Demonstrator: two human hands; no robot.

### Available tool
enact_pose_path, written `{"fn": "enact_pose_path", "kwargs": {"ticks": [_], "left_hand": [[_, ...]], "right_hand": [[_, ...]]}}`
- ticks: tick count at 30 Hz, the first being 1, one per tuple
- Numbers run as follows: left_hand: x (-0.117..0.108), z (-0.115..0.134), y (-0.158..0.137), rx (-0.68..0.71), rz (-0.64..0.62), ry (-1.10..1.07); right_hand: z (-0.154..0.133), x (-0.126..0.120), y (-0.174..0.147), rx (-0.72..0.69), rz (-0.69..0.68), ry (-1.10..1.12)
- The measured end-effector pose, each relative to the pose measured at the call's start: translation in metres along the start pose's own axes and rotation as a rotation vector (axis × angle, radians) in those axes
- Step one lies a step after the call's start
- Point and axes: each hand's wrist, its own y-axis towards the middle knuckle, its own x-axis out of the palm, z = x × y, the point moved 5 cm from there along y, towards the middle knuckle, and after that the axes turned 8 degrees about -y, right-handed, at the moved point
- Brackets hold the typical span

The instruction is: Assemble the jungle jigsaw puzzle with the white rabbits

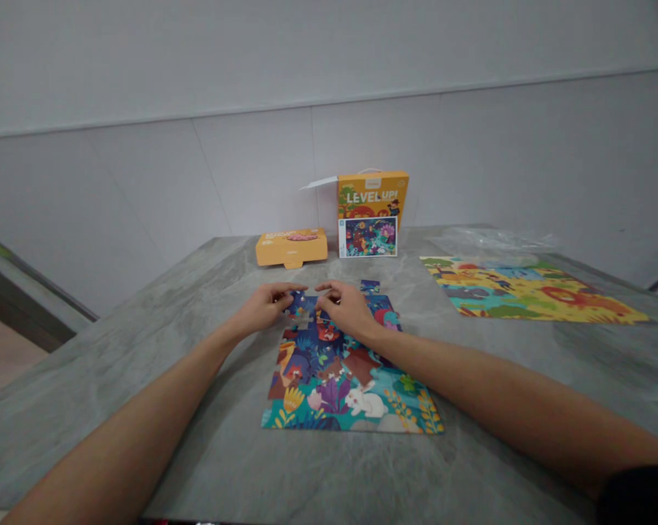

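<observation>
A partly assembled jigsaw puzzle lies flat on the grey table, showing a white rabbit, flowers and other animals on dark blue and teal. At its upper left, my left hand has thumb and fingers closed about a dark blue puzzle piece. My right hand rests over the puzzle's upper middle, its fingers curled and the thumb close to the top edge; what they pinch is hidden. There is a gap in the picture between the hands. A loose dark blue piece lies just beyond the top right edge.
Behind the puzzle stand an upright yellow "LEVEL UP!" box with an open flap and a picture card leaning on it. A flat orange box is to their left. A yellow finished puzzle and clear plastic wrap lie right.
</observation>
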Motion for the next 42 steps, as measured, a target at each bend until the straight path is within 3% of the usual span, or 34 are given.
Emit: {"fn": "enact_pose_path", "kwargs": {"ticks": [7,17,25,31,37,42], "left_hand": [[-0.003,0.001,0.000,-0.001,0.051,0.213],[0.004,-0.014,0.002,-0.028,0.059,0.242],[-0.005,-0.020,0.002,-0.059,-0.048,0.285],[-0.023,-0.012,0.002,-0.069,0.135,0.464],[-0.015,-0.013,-0.002,-0.134,-0.069,0.379],[-0.013,-0.008,-0.005,-0.150,-0.094,0.393]], "right_hand": [[0.005,0.003,0.004,0.003,0.007,0.003],[-0.003,0.010,-0.001,-0.119,-0.120,-0.172],[-0.006,0.012,-0.002,-0.190,-0.169,-0.270],[-0.007,0.012,-0.002,-0.208,-0.161,-0.331],[-0.005,0.014,-0.003,-0.233,-0.141,-0.385],[-0.004,0.014,-0.004,-0.232,-0.136,-0.414]]}}
